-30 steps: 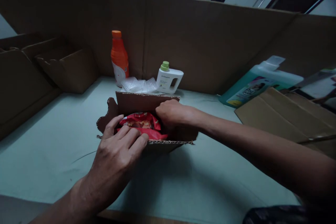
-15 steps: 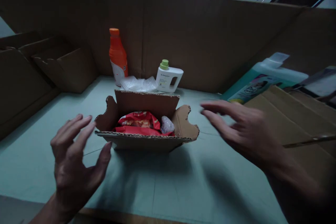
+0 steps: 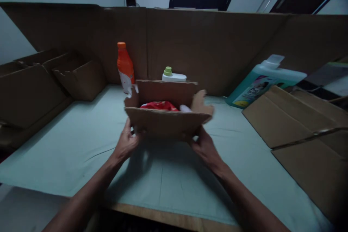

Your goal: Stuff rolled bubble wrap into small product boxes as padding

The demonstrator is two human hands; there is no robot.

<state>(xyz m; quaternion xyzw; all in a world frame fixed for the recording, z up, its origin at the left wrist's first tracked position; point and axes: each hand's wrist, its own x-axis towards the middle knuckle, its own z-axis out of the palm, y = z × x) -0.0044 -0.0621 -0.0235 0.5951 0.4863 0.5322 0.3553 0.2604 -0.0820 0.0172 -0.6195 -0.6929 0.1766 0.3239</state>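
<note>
Cardboard box (image 3: 165, 123) is located at the middle of the green cloth (image 3: 65, 145), flaps open upward. I view it from the head camera. My left hand (image 3: 127, 143) is clamped on its left end and my right hand (image 3: 202, 146) on its right end, both low on the walls. Base contact with the cloth: I cannot tell; that area is dark and blurred. Inside, I observe a red packet (image 3: 160, 106) beside a pale item (image 3: 185, 108). Behind the box stand an orange bottle (image 3: 125, 67) and a partly hidden white bottle (image 3: 174, 77).
</note>
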